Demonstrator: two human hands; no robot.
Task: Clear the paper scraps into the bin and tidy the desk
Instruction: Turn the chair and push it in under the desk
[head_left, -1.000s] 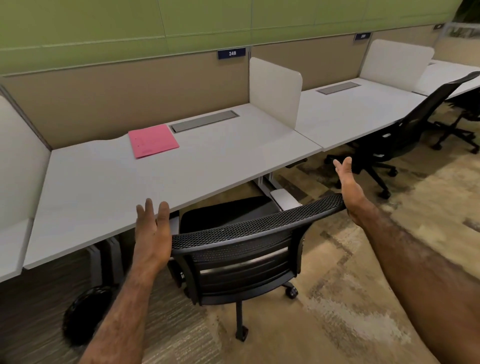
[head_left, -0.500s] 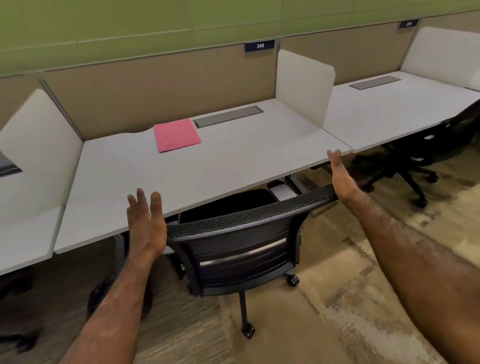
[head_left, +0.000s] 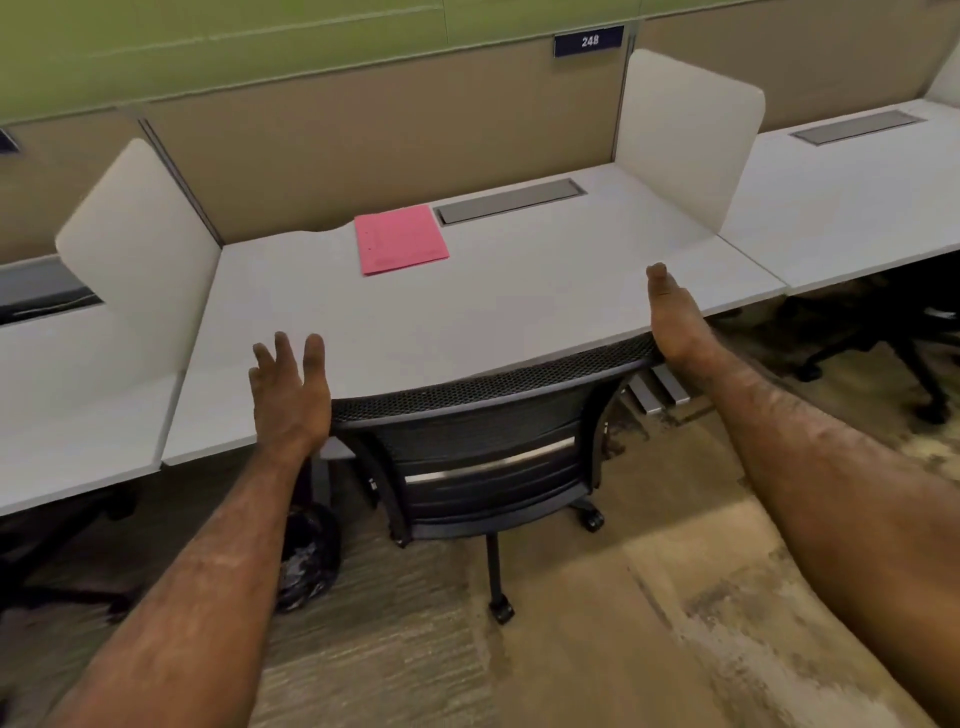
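Observation:
A black mesh office chair (head_left: 478, 441) stands pushed in under the white desk (head_left: 519, 312). My left hand (head_left: 291, 389) rests with straight fingers against the left end of the chair's back rail. My right hand (head_left: 675, 317) lies edge-on with straight fingers at the rail's right end. Neither hand holds anything. A pink folder (head_left: 400, 245) lies flat at the back of the desk. A black bin (head_left: 306, 556) with a shiny liner stands on the floor under the desk, partly hidden behind my left forearm. I see no paper scraps on the desk.
White divider panels (head_left: 685, 135) stand on both sides of the desk, the other divider panel (head_left: 140, 234) at the left. A grey cable hatch (head_left: 511, 200) sits at the back. Neighbouring desks flank it, and a second black chair (head_left: 883, 332) stands at the right. The floor is patterned carpet.
The chair has moved forward under the desk with both hands on its back rail. The view has swung so the desk is now centred.

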